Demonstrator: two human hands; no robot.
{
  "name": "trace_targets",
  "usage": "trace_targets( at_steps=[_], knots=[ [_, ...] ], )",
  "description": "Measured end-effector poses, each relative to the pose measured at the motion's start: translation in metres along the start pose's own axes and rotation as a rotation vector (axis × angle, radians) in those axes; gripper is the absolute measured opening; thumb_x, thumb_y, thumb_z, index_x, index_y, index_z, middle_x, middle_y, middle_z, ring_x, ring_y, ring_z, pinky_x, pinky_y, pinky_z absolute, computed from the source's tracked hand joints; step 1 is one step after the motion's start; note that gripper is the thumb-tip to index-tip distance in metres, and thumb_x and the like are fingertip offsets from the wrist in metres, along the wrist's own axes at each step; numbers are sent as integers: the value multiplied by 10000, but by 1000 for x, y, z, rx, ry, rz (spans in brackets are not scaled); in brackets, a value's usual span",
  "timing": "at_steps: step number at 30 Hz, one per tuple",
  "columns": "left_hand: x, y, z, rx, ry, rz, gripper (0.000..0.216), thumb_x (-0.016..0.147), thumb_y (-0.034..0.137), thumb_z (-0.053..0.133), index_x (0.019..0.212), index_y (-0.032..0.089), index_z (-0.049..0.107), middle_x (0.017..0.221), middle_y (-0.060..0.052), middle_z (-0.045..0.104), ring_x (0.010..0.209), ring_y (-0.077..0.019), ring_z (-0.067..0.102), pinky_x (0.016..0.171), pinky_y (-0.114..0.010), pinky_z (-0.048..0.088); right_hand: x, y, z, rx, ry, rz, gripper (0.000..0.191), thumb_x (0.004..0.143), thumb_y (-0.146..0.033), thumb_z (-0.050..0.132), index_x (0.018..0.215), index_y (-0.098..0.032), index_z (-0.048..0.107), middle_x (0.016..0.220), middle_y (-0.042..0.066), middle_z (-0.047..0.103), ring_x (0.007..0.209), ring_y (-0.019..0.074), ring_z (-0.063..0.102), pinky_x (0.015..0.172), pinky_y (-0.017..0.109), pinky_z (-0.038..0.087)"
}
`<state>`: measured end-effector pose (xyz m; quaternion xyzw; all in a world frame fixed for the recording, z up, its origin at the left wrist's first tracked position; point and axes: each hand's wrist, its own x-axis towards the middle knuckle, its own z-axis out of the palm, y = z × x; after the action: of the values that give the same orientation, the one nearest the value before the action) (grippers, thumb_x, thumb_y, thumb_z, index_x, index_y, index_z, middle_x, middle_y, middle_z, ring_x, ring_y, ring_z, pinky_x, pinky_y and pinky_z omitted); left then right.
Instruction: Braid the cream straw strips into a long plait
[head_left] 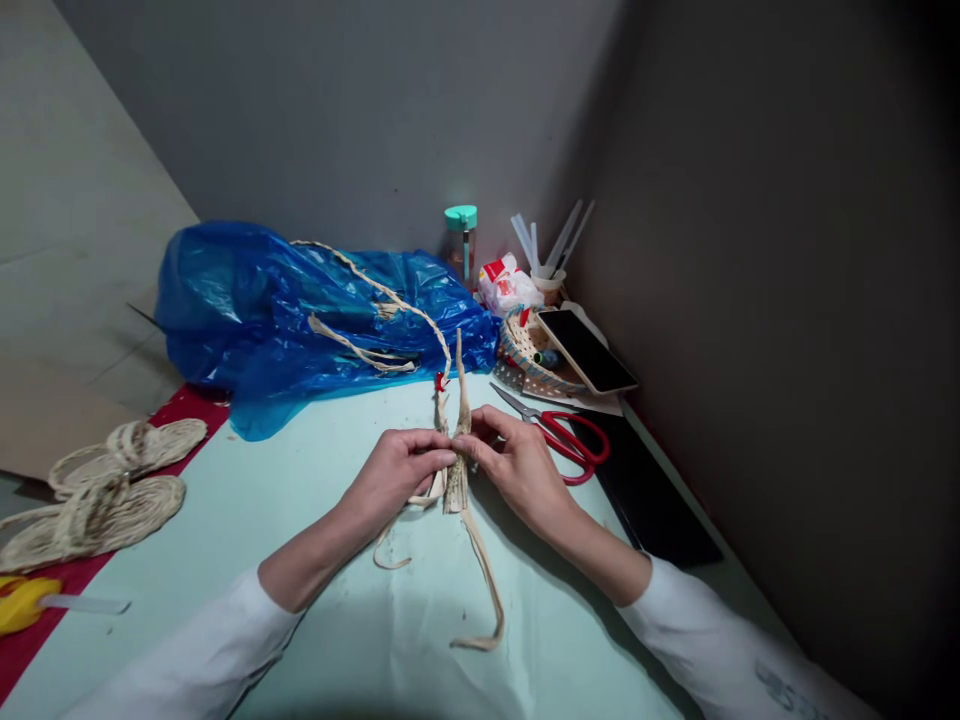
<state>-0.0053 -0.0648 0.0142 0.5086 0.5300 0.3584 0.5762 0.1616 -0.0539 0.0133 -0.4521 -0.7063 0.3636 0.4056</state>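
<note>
My left hand [405, 462] is closed, thumb and fingers pinching pale dried plant-fibre strands at the lower end of a braided cord [405, 303]. A small red clip [440, 381] sits on the cord above my fingers. My right hand [510, 460] pinches a wide, flat dried fibre strip [455, 492] that stands alongside, its pointed tip reaching up past the clip. Both sets of fingertips meet around the strands. A thin strand [487, 590] hangs down over the pale green tabletop, and a curled one [391, 560] lies below my left hand.
A blue plastic bag [247, 320] with loose fibre strips lies behind. Red-handled scissors [570, 440] rest right of my hand, beside a black flat panel [652, 490]. A woven basket [517, 345] and a phone [589, 350] stand beyond. Woven sandals [97, 510] and a yellow glue gun [26, 603] are left.
</note>
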Motion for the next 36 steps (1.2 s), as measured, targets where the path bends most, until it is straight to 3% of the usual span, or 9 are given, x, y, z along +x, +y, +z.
trace_targets(
  at_steps=[5, 14, 19, 24, 27, 32, 36],
  knots=[
    [0, 1, 1, 43, 31, 23, 202, 676, 301, 663, 745, 111, 658, 499, 57, 436, 460, -62, 320, 468, -211, 207, -3, -2, 3, 4, 30, 5, 168, 821, -324, 620, 801, -203, 505, 685, -30, 555, 604, 117, 495, 574, 226, 377],
    [-3, 2, 4, 9, 85, 60, 182, 643, 286, 691, 664, 121, 618, 568, 18, 531, 526, -91, 430, 512, -217, 289, -7, -12, 3, -127, 14, -189, 150, 816, -182, 555, 708, -206, 454, 705, -14, 511, 675, 139, 481, 635, 254, 363],
    [-4, 2, -2, -61, 19, 15, 295, 643, 327, 736, 831, 100, 710, 674, -28, 635, 557, -99, 478, 524, -218, 328, -8, -11, -3, -67, -5, -136, 144, 852, -207, 534, 718, -200, 482, 680, -31, 506, 646, 126, 465, 610, 244, 346],
    [0, -2, -13, -194, -130, -27, 372, 691, 382, 730, 902, 76, 718, 664, -46, 618, 564, -108, 497, 516, -218, 315, -6, -6, -6, -36, -30, -156, 101, 861, -204, 548, 763, -201, 570, 727, -14, 550, 725, 145, 482, 668, 258, 357],
    [1, -2, -15, -209, -105, -33, 333, 664, 359, 758, 840, 81, 714, 632, -28, 591, 537, -89, 461, 498, -212, 282, -4, -1, -5, -3, -25, -158, 113, 843, -242, 590, 738, -200, 593, 763, 1, 529, 770, 157, 478, 689, 264, 362],
    [-2, 1, -10, -216, -59, -52, 284, 642, 319, 775, 790, 93, 690, 609, -5, 572, 508, -69, 441, 486, -206, 266, -4, 2, -4, 123, -121, -36, 158, 874, -303, 534, 786, -179, 577, 747, -8, 533, 702, 131, 476, 644, 246, 362],
    [-5, 6, -4, -234, -10, -51, 267, 602, 294, 793, 724, 100, 657, 570, 19, 554, 483, -58, 434, 481, -197, 283, -6, -3, -2, 91, -97, 40, 164, 854, -312, 524, 763, -176, 537, 698, -20, 508, 660, 122, 448, 602, 237, 349]
  ],
)
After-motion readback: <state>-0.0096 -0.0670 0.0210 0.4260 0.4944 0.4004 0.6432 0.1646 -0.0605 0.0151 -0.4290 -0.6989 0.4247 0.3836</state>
